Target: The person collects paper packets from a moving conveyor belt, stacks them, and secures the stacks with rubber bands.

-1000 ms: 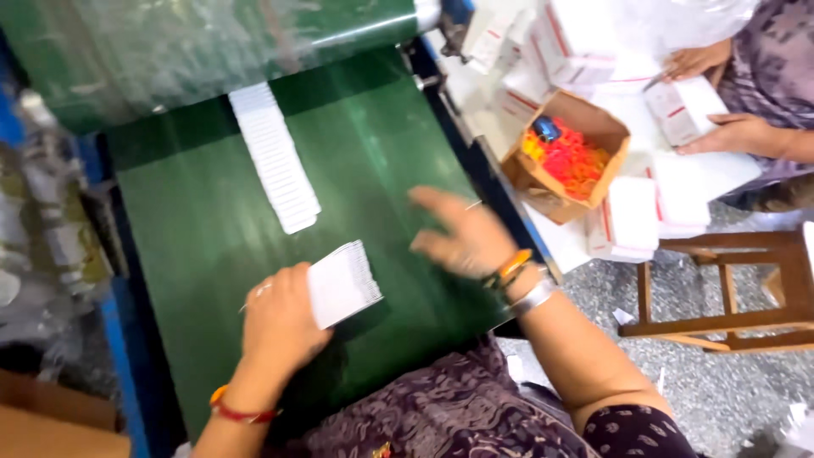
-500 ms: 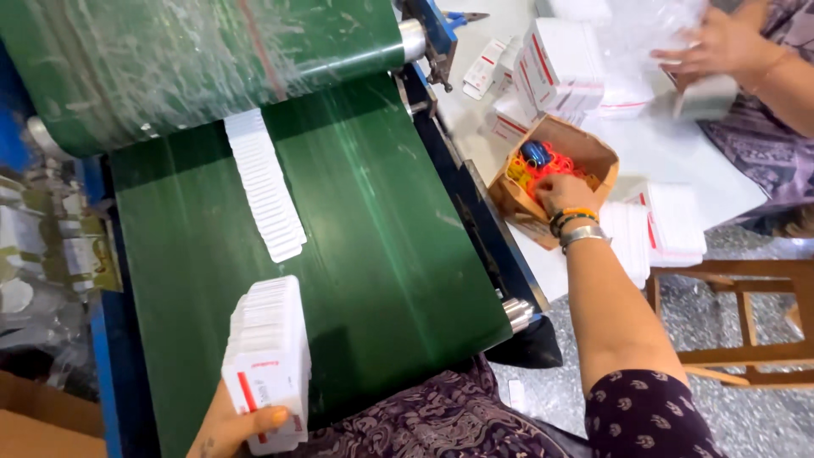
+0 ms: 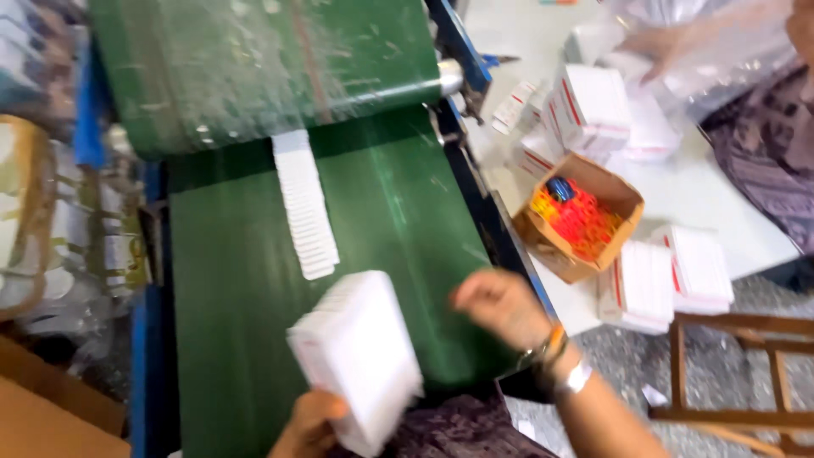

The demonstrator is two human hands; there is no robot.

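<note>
Left hand (image 3: 309, 424) at the bottom edge, clenched under a stack of flat white cards (image 3: 356, 356), grasping it from below and holding it tilted above the near end of the green belt (image 3: 229, 297). Stack blurred, red marks faint along one edge. Right hand (image 3: 500, 305) over the right rim of the belt, fingers curled loosely, nothing in it; whether touching the belt cannot be told through the blur. Bangles and a watch band (image 3: 560, 360) on that wrist.

Farther up the belt, a long row of overlapping white cards (image 3: 303, 208), running from under the clear plastic cover (image 3: 263, 68) toward the stack, well apart from both hands. Blue frame (image 3: 148, 339) along the belt's left side.

Right of the belt, a white desk (image 3: 721, 199) with a small open cardboard box (image 3: 581, 216) full of red and yellow rubber bands. Bundles of white cards (image 3: 670, 280) just beside the box on its near side, more bundles (image 3: 593, 106) on its far side. Another person's hand (image 3: 657, 47) at the top right, among clear plastic wrap. Wooden stool (image 3: 738, 373) on the grey floor below the desk.
</note>
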